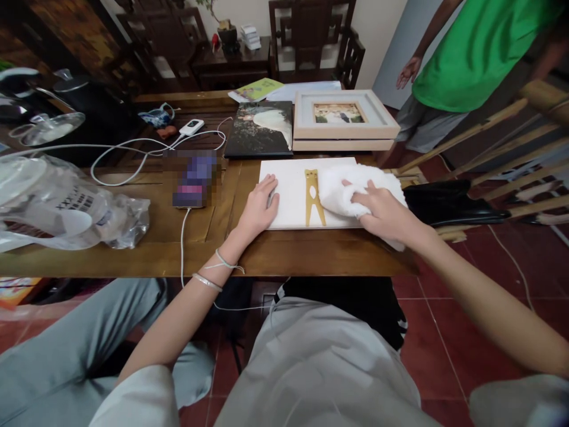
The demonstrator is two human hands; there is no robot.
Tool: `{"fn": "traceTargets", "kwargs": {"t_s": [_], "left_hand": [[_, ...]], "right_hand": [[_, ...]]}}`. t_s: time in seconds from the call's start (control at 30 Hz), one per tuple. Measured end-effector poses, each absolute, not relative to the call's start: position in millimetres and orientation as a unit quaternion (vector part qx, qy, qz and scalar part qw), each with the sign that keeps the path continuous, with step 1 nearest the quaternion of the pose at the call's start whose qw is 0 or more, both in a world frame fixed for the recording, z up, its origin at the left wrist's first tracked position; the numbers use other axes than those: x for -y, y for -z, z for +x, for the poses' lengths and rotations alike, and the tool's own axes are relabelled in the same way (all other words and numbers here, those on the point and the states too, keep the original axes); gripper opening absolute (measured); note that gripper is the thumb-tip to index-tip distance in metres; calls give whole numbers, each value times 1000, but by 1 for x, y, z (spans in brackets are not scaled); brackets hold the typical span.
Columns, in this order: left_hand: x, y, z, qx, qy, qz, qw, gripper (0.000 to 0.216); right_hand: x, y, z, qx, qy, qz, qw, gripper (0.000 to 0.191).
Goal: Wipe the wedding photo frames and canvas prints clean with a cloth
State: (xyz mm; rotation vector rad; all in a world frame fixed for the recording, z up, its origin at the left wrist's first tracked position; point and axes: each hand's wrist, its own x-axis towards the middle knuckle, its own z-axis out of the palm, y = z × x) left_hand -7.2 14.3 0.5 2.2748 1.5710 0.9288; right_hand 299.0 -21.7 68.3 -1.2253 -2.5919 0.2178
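Our right hand [383, 212] grasps the towel [335, 185], likely soft, light, best held by its folds; our left hand [258, 209] rests unclenched at nine o'clock on the board [291, 196].

White towel [334, 191] over white board [291, 198]

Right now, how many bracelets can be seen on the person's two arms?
2, both on the left arm. A thin, string-like bracelet is nearer the left hand; a silver-coloured bracelet is farther up the arm. None shows on the right arm.
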Motion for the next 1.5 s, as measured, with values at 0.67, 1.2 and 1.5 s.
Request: {"fn": "traceTargets", "kwargs": {"t_s": [0.67,1.2,1.5], "left_hand": [[-15,-1,-9,-539,-312,774,115,43],[-16,1,-8,-534,-327,770,120,43],[-14,-1,-9,-536,-316,774,118,42]], "right_hand": [[-54,-75,286,862,-97,-464,178,15],[45,-85,309,896,-111,-415,110,15],[-58,-75,289,865,-94,-458,181,13]]}}
